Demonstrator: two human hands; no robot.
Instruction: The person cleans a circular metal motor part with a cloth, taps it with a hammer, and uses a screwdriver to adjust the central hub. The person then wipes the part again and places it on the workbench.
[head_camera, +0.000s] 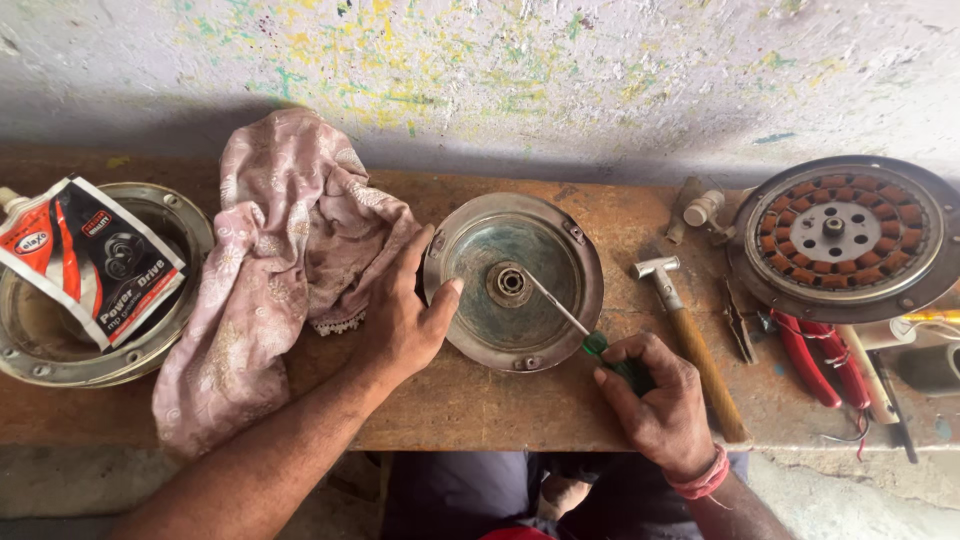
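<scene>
Right hand (655, 395) clenches a green-handled screwdriver (575, 325), its thin steel tip resting in the bearing hub of a round, dull metal cover (513, 282). Left hand (400, 315), half open, steadies that cover's rim with thumb and fingers. Left of it lie a crumpled pink floral cloth (275, 265) and a red, white and black pouch (90, 255).

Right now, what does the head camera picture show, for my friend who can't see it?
A person's right hand pokes a green-handled screwdriver into the middle of a round metal cover, which the left hand steadies on a wooden bench. A pink cloth lies left, a hammer right.
</scene>
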